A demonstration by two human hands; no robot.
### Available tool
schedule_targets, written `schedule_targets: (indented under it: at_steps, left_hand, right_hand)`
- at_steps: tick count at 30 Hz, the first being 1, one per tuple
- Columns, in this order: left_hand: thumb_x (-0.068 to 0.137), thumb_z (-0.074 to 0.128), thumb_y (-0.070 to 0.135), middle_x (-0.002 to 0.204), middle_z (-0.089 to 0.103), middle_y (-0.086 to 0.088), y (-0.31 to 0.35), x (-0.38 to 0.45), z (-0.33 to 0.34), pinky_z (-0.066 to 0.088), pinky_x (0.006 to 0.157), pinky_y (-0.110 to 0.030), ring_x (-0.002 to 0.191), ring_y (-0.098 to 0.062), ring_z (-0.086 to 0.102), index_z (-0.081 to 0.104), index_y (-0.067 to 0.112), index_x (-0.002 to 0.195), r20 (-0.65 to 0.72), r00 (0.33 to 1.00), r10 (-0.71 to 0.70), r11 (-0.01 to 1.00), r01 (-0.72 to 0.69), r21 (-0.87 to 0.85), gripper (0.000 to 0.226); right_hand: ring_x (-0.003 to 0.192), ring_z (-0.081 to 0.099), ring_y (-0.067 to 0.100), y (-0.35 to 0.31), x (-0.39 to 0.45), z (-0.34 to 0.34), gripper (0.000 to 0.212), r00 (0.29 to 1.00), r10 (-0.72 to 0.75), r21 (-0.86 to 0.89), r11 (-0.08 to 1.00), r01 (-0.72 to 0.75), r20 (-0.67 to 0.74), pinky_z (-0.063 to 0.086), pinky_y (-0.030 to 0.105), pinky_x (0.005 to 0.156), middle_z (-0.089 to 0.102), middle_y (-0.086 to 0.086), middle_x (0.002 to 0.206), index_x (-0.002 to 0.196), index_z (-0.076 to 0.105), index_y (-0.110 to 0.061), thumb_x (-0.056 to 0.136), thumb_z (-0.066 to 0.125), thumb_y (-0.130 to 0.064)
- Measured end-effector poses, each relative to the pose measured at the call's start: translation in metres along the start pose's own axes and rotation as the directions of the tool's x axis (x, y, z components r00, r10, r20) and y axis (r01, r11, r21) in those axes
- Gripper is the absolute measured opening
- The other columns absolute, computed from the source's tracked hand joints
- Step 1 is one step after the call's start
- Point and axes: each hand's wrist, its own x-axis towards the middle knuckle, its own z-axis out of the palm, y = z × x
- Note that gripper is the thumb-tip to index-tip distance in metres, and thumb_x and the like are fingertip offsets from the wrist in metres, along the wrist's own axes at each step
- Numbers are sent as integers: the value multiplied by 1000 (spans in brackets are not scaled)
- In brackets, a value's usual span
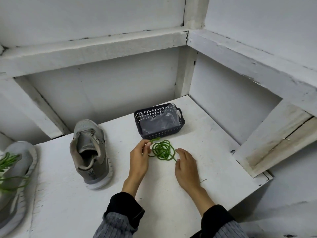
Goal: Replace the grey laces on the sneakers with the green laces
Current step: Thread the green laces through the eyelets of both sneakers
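Green lace [163, 150] coiled mid-desk. Desk [205, 152] white, scuffed. Unlaced sneaker [90, 152] grey, white sole, chevron heel patch. Left-edge sneaker [15, 177] light grey, green-laced. Basket [158, 133] at far edge dark navy, diamond-perforated. Sleeves [120, 219] black, grey ribbed.

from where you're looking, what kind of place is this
Probably a makeshift work corner, not a proper shop: a rough white-painted table set against chipped white-painted beams, with a small dark basket beside the sneaker.
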Motion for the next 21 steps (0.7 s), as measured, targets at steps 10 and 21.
schedule_targets:
  at_steps: [10, 21]
  left_hand:
    - [86, 70, 36, 82, 69, 10, 27, 12, -45, 48, 74, -28, 80, -6, 62, 72, 44, 87, 145, 986, 81, 982, -104, 160, 9]
    - [97, 55, 33, 46, 27, 10, 73, 43, -138, 19, 46, -20, 45, -6, 24, 61, 16, 67, 157, 984, 81, 979, -108, 174, 35]
  right_hand:
    - [113, 45, 2, -75, 27, -5, 55, 1000, 11, 503, 865, 1, -21, 46, 27, 95, 47, -11, 121, 133, 38, -29, 88, 65, -13]
    - [53, 38, 14, -115, 82, -18, 27, 989, 88, 710, 688, -147, 119, 39, 21, 46, 42, 0, 61, 81, 46, -12, 104, 32, -9]
